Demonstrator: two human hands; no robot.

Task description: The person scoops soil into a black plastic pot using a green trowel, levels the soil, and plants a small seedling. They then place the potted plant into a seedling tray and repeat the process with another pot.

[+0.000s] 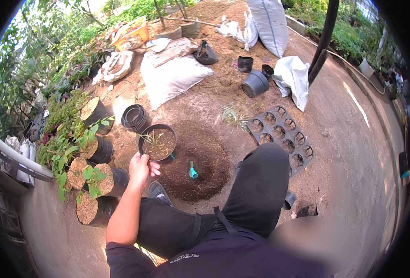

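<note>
My left hand (143, 169) grips the near rim of a round black plastic pot (174, 153), thumb over the edge. Brown soil or potting mix fills the pot, and a small plant with narrow pale-edged leaves (152, 139) stands in it. Just right of the pot, a teal-handled tool (193, 172) lies on a dark patch of loose soil (208, 149); what kind of tool it is cannot be made out. Up and to the right, some loose plants with similar narrow leaves (235, 116) rest on the ground. My right hand is out of view.
Nested black pots (134, 116) stand behind the held pot. Several filled black grow bags (120, 180) with leafy stems line the left. A black cell tray (299, 166) lies by my right knee. Beyond are a white sack (177, 81), a grey pot (253, 85) and a dark post (324, 38).
</note>
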